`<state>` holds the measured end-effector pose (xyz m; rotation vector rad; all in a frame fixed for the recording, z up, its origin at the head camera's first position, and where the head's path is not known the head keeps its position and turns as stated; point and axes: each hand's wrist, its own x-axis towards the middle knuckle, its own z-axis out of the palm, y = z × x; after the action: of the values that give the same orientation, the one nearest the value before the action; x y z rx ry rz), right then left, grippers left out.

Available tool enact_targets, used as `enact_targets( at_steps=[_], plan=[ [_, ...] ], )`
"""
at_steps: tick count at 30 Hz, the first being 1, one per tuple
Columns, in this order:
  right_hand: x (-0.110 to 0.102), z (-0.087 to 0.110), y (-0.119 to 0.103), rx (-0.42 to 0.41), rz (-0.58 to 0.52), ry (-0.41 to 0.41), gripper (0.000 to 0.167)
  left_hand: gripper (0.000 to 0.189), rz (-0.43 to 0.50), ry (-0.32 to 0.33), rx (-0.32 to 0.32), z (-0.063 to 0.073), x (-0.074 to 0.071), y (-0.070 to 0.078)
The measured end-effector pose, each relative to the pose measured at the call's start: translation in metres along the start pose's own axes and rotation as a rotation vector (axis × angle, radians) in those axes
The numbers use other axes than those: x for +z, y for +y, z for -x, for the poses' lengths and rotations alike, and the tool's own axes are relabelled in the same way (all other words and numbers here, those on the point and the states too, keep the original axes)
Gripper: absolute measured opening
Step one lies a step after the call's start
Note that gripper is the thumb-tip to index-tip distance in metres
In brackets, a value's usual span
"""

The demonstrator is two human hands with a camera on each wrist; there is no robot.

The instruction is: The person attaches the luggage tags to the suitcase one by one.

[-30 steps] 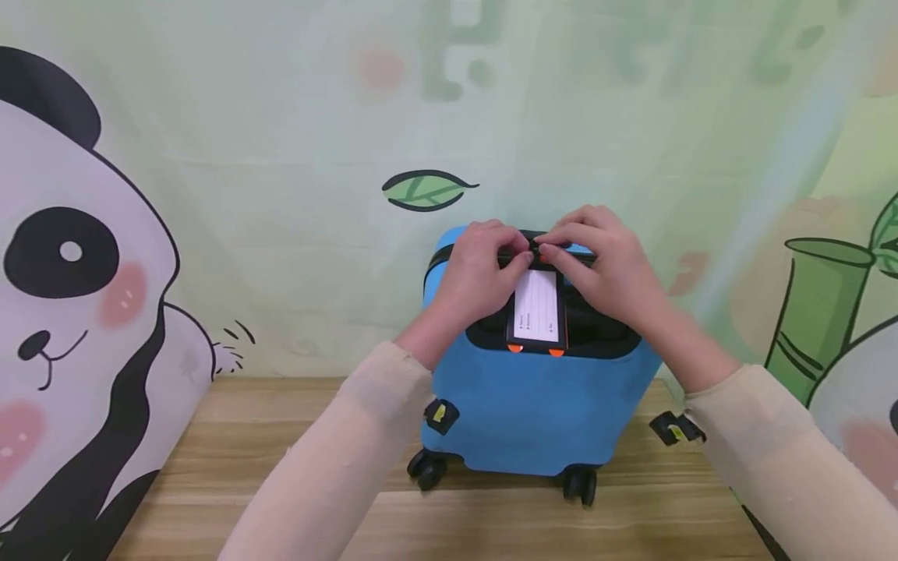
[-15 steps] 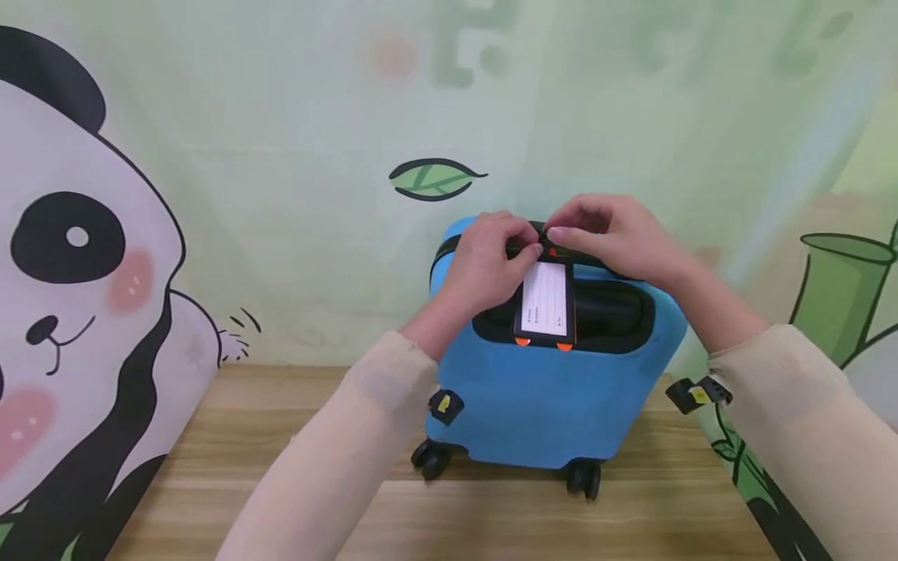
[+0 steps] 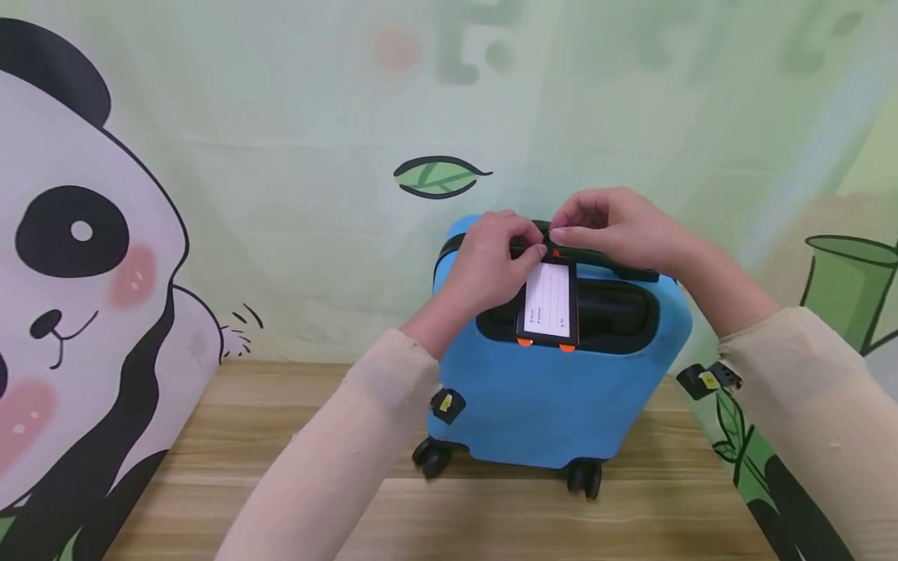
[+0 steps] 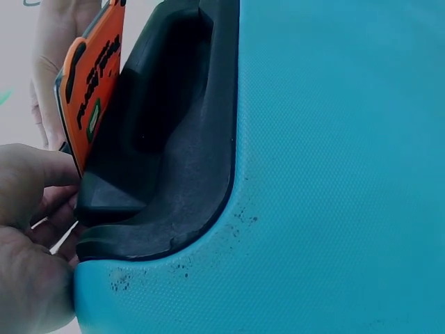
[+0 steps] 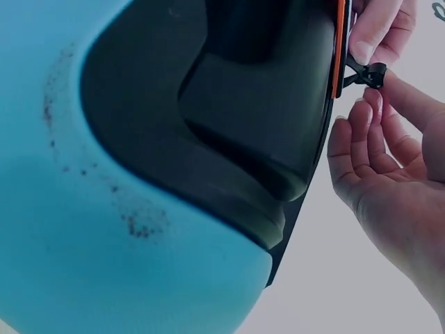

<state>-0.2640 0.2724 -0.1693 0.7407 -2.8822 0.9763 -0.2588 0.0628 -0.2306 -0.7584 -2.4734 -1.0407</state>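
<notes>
A blue suitcase [image 3: 533, 405] stands on its wheels, a black handle [image 3: 596, 257] along its top. A luggage tag [image 3: 548, 300] hangs over its recess, white card facing me; its orange back [image 4: 94, 76] shows in the left wrist view. At the tag's top, my left hand [image 3: 487, 261] pinches the black tag strap near the handle. Just right of it, my right hand [image 3: 627, 230] holds the looped strap end [image 5: 376, 75] between thumb and fingers. In the head view, the fingers largely hide the strap.
Wood-patterned flooring [image 3: 295, 444] lies under the suitcase wheels [image 3: 584, 478]. Close behind rises a pale green backdrop [image 3: 295, 234] printed with a panda [image 3: 77, 234] on the left and bamboo [image 3: 845, 280] on the right.
My right hand has drawn slightly up and right at the strap, uncovering more of the handle and recess. The left hand keeps its pinch. The head view has shifted a little.
</notes>
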Motion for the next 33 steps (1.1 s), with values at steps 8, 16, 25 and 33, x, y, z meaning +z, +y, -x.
enact_targets(
  at_steps=[8,16,25,33],
  plan=[
    [0.003,0.004,0.0,-0.111,0.107,0.084,0.018,0.016,0.013,0.0,0.001,0.0,0.002,0.002],
    [0.01,0.014,0.004,-0.19,0.106,0.159,0.015,0.017,0.025,-0.006,-0.01,-0.001,0.003,0.002],
    [0.015,0.016,0.006,-0.154,0.079,0.193,0.015,0.017,0.025,-0.012,-0.01,0.0,0.003,0.002],
    [0.012,0.011,0.006,-0.111,0.023,0.127,0.019,0.016,0.014,-0.008,-0.017,0.0,0.002,0.002]
  ],
)
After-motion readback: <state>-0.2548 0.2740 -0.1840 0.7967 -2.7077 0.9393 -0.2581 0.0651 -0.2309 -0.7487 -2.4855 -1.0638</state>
